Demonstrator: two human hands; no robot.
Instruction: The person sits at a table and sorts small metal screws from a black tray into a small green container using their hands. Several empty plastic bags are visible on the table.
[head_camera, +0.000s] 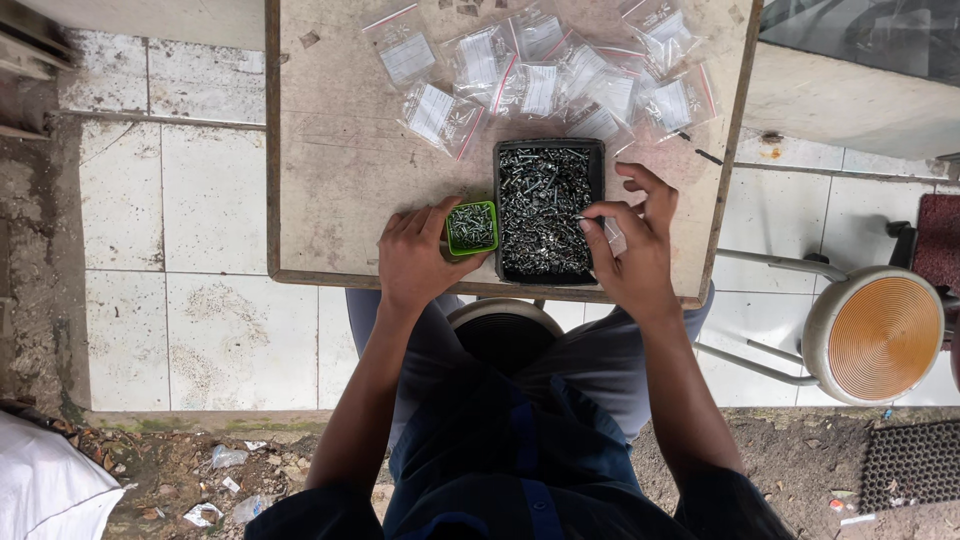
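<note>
My left hand (415, 258) grips a small green cup (472, 228) filled with small screws, at the near edge of a worn wooden table (340, 170). Just right of the cup stands a black rectangular tray (548, 210) heaped with small metal screws. My right hand (635, 245) sits at the tray's right side, pinching a small clear plastic bag (613, 237) with a screw at the fingertips over the tray's edge.
Several small clear zip bags with white labels (560, 75) lie spread across the table's far side. A thin dark stick (700, 150) lies near the right edge. A round stool (880, 335) stands at right on the tiled floor. Litter lies on the ground nearby.
</note>
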